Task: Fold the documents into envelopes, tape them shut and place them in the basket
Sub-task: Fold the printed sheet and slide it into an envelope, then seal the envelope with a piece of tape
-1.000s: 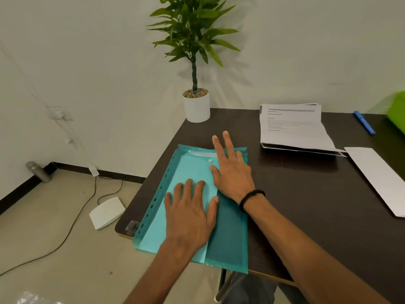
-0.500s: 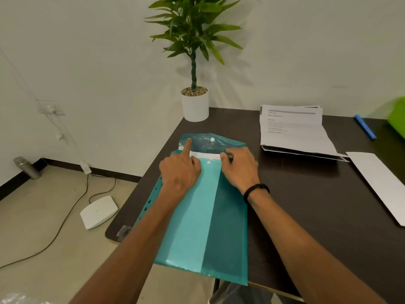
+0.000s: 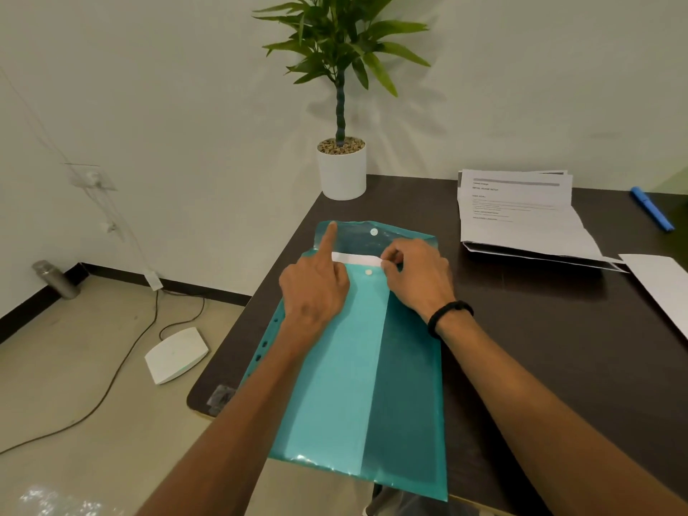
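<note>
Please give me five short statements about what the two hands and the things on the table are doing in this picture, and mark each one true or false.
1. The flap of the teal folder is open. True.
2. The left hand lies flat with all fingers spread. False: only its index finger is stretched out, onto the flap.
3. The right hand pinches the white paper at the folder's mouth. True.
4. The blue pen lies on the folder. False: it lies at the far right of the table, apart from the folder.
5. The potted plant stands at the table's far left corner. True.
</note>
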`<state>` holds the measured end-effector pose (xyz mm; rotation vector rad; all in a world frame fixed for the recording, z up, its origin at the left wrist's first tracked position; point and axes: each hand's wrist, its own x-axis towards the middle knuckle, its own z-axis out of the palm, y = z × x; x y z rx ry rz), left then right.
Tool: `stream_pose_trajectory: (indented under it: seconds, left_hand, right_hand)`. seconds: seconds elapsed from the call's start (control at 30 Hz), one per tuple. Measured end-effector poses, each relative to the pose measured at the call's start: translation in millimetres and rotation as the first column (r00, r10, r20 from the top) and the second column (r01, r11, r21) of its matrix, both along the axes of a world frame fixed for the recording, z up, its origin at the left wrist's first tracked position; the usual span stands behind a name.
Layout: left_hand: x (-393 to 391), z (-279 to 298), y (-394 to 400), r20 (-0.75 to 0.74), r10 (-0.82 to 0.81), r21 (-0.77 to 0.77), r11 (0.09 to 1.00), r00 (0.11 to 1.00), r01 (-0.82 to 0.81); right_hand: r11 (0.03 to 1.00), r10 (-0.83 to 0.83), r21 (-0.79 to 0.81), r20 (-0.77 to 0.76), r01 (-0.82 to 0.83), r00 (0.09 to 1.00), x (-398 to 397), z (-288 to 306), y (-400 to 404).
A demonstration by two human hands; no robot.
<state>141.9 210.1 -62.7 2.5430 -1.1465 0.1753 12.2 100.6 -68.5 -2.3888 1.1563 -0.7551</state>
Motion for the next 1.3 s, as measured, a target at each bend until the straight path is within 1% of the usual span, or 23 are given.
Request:
stream_pose_trajectory:
  seconds: [0.1,0.2,0.3,0.37,0.47,0.57,0.63,0.8,0.93,1.07,1.13,1.2,1.27,1.3]
  left_hand:
    - [9.8,-0.3,-1.2,-0.083,-0.003,-0.080,0.997,0.997,-0.004]
    - [24.0,0.5,-0.3,-0.088,-0.063,-0.110,0.992,0.994,0.053]
    - [28.8,-0.7,6.5,-0.074,-0.105,-0.172,0.981,0.992,0.091]
    - [27.7,-3.8,11.7,-0.061,-0.149,-0.227,0.965,0.987,0.131]
    - [28.4,-6.7,13.6,-0.051,-0.199,-0.259,0.949,0.979,0.179]
    - [29.6,-8.4,13.1,-0.028,-0.229,-0.254,0.943,0.973,0.215]
    - [29.4,-10.4,14.1,-0.009,-0.254,-0.246,0.938,0.967,0.244]
    - [29.2,-13.1,12.5,0.036,-0.252,-0.228,0.940,0.967,0.254]
    - [29.4,-14.1,11.3,0.052,-0.261,-0.222,0.938,0.964,0.266]
    - [31.3,-13.6,10.4,0.045,-0.254,-0.189,0.948,0.966,0.258]
    - [33.1,-11.0,8.6,0.018,-0.248,-0.152,0.957,0.969,0.248]
    - [35.6,-4.8,4.3,-0.035,-0.228,-0.114,0.968,0.973,0.222]
    - [35.0,6.4,-2.5,-0.135,-0.187,-0.068,0.982,0.973,0.179]
    - [32.2,13.8,-5.5,-0.213,-0.166,-0.073,0.985,0.963,0.154]
  right_hand:
    - [0.999,0.007,-0.043,-0.050,-0.010,0.999,5.2,5.5,-0.6]
    - [0.998,0.028,-0.065,-0.008,-0.028,1.000,8.4,12.8,-1.2]
    - [0.999,-0.007,-0.038,0.146,0.012,0.989,8.1,19.4,-9.6]
    - [0.998,-0.046,-0.030,0.261,0.055,0.964,5.1,27.1,-17.6]
    - [0.999,-0.040,0.010,0.408,0.039,0.912,-1.7,45.7,-24.5]
    - [0.996,-0.048,0.089,0.535,0.000,0.843,-6.4,71.1,-27.5]
    - [0.996,-0.036,0.090,0.597,-0.022,0.802,-8.4,89.9,-30.6]
    - [1.000,0.029,-0.014,0.681,-0.027,0.732,-17.0,134.5,-35.1]
    - [0.992,0.079,-0.128,0.711,0.018,0.698,-29.9,170.1,-29.2]
    - [0.980,0.124,-0.195,0.733,0.032,0.669,-53.4,206.3,-18.3]
    - [0.979,0.122,-0.198,0.747,0.044,0.653,-71.3,224.4,-14.0]
    - [0.984,0.087,-0.164,0.764,0.063,0.640,-92.0,238.3,-10.8]
    - [0.990,0.044,-0.118,0.771,0.075,0.636,-113.9,245.0,-9.3]
    - [0.992,0.029,-0.099,0.771,0.074,0.636,-124.8,246.0,-9.3]
